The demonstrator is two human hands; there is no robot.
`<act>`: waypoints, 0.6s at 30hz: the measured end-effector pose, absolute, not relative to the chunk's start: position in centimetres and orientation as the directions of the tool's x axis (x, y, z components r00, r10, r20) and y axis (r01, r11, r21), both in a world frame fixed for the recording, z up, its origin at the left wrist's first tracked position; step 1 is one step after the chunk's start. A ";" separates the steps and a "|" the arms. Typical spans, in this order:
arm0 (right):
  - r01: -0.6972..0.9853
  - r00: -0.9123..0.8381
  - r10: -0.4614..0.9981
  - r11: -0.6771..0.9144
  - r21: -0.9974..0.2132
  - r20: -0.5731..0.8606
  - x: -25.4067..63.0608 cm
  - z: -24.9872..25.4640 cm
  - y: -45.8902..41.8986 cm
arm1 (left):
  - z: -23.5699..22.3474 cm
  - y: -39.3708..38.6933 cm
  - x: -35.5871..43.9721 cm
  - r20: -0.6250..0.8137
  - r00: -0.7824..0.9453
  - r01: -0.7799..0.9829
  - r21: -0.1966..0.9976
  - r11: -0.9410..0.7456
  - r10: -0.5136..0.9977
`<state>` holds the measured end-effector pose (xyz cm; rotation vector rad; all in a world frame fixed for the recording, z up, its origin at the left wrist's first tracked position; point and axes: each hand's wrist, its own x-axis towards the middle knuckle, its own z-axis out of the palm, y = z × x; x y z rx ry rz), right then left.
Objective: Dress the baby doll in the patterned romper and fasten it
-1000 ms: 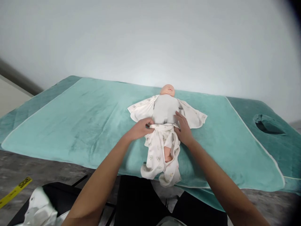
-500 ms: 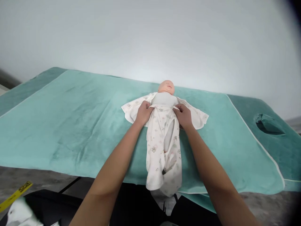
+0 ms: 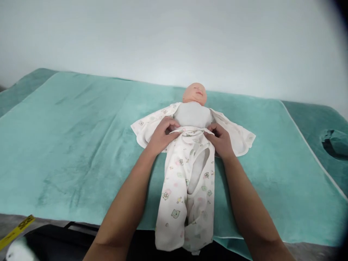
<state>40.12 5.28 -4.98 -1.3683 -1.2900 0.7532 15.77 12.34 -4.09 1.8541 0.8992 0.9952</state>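
Observation:
A baby doll (image 3: 193, 113) lies on its back, its head towards the wall. Printed white baby trousers (image 3: 174, 188) cover its legs, with an oval opening at the crotch showing grey cloth body. My left hand (image 3: 162, 136) grips the waistband at one side, thumb on top and fingers curled by the belly. At the other side, my right hand (image 3: 220, 139) is closed on the same waistband. Under the doll a matching baby shirt (image 3: 239, 137) is spread wide, its front parted and sleeves out to both sides. The trouser legs reach over the near edge.
The doll rests on a massage bed with a green cover (image 3: 89, 145). A face hole (image 3: 335, 144) is at the right end. Behind stands a pale wall (image 3: 163, 40). At lower left are a yellow floor strip (image 3: 17, 230) and a blurred white object (image 3: 20, 250).
The view has come closer to the doll. More of its belly shows above the waistband, which both hands keep at. My fingers look less tightly bunched than before.

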 end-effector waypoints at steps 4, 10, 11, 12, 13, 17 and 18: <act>0.418 0.210 0.891 0.290 -0.861 0.402 39.9 -5.1 5.3 | -4.8 12.8 16.2 0.389 0.495 0.252 0.792 -0.557 0.777; 0.519 0.155 0.932 0.205 -0.830 0.328 39.6 -3.9 6.2 | -4.2 13.8 18.2 0.344 0.343 0.530 0.698 -0.483 0.874; 0.553 0.200 0.927 0.162 -0.817 0.319 39.7 -3.7 6.7 | -4.1 14.0 18.6 0.321 0.299 0.577 0.690 -0.438 0.899; 0.576 0.248 0.914 0.128 -0.807 0.322 39.7 -3.5 7.2 | -3.9 14.3 18.9 0.300 0.256 0.610 0.688 -0.394 0.919; 0.577 0.288 0.901 0.108 -0.810 0.325 39.7 -3.4 7.8 | -3.8 14.5 19.2 0.281 0.214 0.627 0.695 -0.352 0.936; 0.398 0.391 0.893 0.054 -0.916 0.223 39.6 -4.1 10.2 | -3.6 15.1 19.5 0.188 0.070 0.571 0.798 -0.194 0.980; 0.353 0.417 0.886 0.048 -0.934 0.203 39.5 -4.5 10.5 | -3.5 15.0 19.4 0.166 0.055 0.547 0.820 -0.169 0.985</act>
